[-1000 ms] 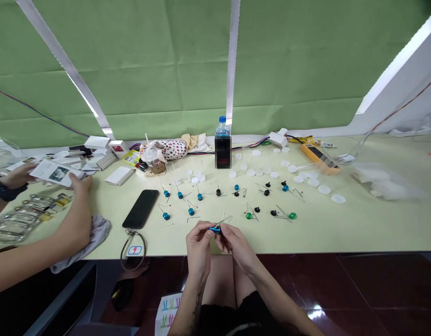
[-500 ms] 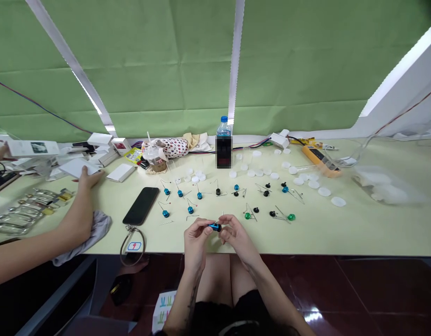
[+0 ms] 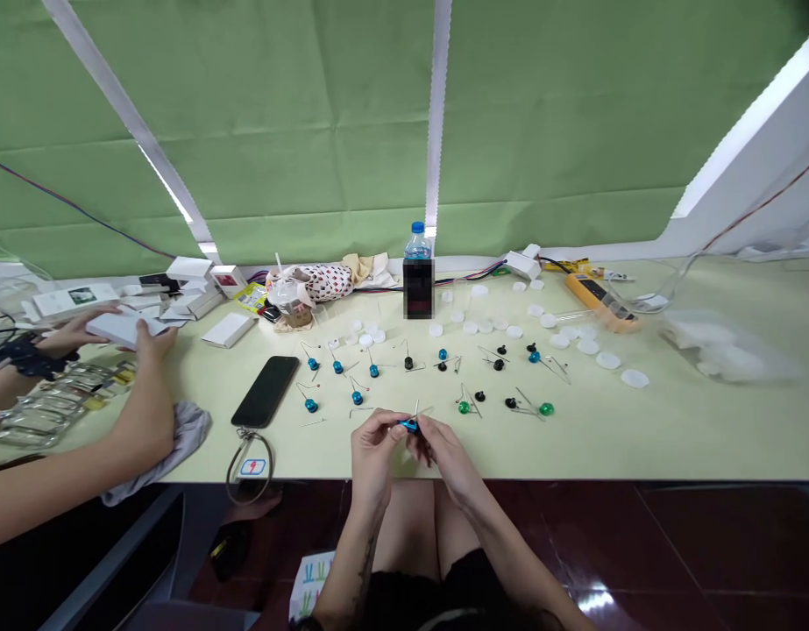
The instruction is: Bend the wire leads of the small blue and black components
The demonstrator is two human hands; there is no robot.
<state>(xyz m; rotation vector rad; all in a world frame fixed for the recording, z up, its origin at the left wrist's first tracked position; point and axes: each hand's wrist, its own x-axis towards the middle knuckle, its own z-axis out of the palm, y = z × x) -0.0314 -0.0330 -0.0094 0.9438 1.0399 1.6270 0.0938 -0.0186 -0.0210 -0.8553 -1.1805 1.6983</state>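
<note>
Just above the front edge of the pale bench [image 3: 706,438], at lower centre of the view, my left hand [image 3: 372,463] and right hand [image 3: 445,454] meet around a small blue metal cylinder [image 3: 409,426], with a thin wire [image 3: 417,408] standing up from it. My left thumb and fingers are closed on the cylinder, and my right fingertips [image 3: 425,433] pinch in at its other end, though they cover enough that I cannot tell exactly where they bear. With a piece this small, I'd judge it best to keep both hands close together, grip right at the cylinder and work with small finger movements, so the thin wire doesn't bend. Across the middle of the bench lie similar pieces, including a blue one with wires [image 3: 338,366] and a green one [image 3: 464,407], with white plastic discs [image 3: 470,327] toward the upper right. The only marks I can make out are a red lightning bolt on a small tag [image 3: 252,467] at the bench's front edge and coloured U-shaped marks on a card [image 3: 312,583] on the floor. The label on the water bottle [image 3: 417,241] and the markings on the yellow multimeter [image 3: 598,298] are too small to read, and I can see no brand. At the left, a co-worker's hand [image 3: 151,346] reaches to a white box [image 3: 121,330].
</note>
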